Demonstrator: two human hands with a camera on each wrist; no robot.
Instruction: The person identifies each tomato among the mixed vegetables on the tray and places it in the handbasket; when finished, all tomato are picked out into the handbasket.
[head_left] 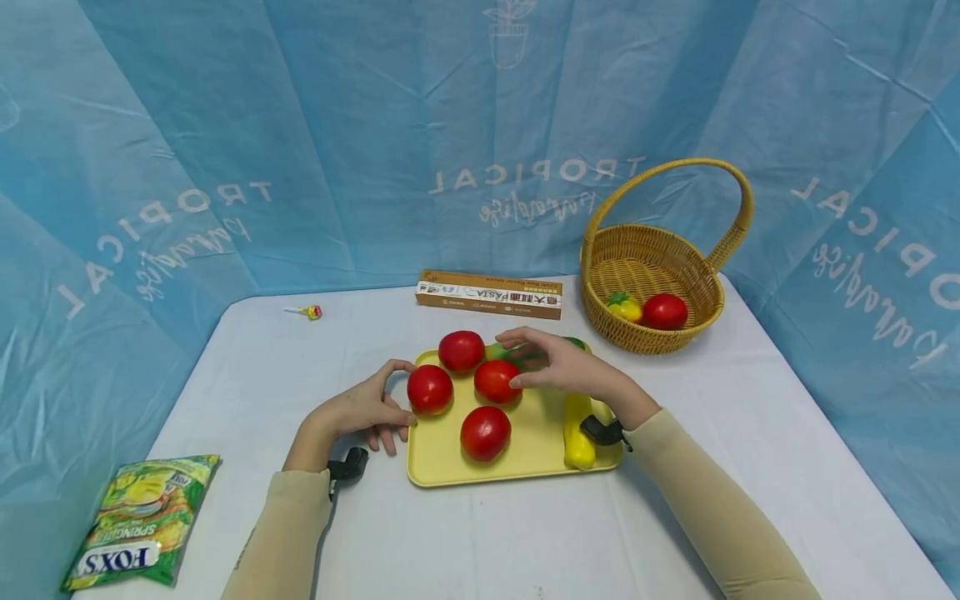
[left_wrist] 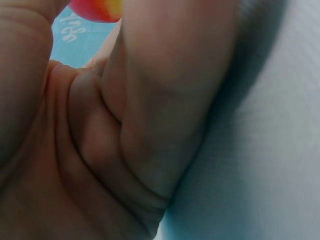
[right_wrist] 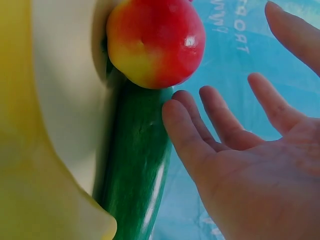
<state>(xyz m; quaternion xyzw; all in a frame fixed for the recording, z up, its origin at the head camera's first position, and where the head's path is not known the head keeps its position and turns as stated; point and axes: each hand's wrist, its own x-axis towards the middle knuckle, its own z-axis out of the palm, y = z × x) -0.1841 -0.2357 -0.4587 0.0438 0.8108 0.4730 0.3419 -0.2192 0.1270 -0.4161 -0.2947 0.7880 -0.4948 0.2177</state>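
A yellow tray (head_left: 457, 475) holds several round red fruits, apple-like with a yellow blush in the wrist views. My left hand (head_left: 360, 408) is at the tray's left edge, its thumb and a finger bent on either side of the left red fruit (head_left: 431, 389), with no firm grip visible. Over the tray's far part hovers my right hand (head_left: 562, 367), fingers spread, near the middle red fruit (head_left: 497, 382). A dark green cucumber (right_wrist: 140, 150) lies beyond that hand, beside a red-and-yellow fruit (right_wrist: 157, 42). A long yellow vegetable (head_left: 579, 433) lies under the right wrist.
A wicker basket (head_left: 716, 304) at the back right contains a red fruit (head_left: 664, 312) and a yellow pepper-like piece (head_left: 624, 307). Behind the tray lies a pasta box (head_left: 487, 296). A lollipop (head_left: 311, 312) is at the back left, a green packet (head_left: 142, 521) at the front left.
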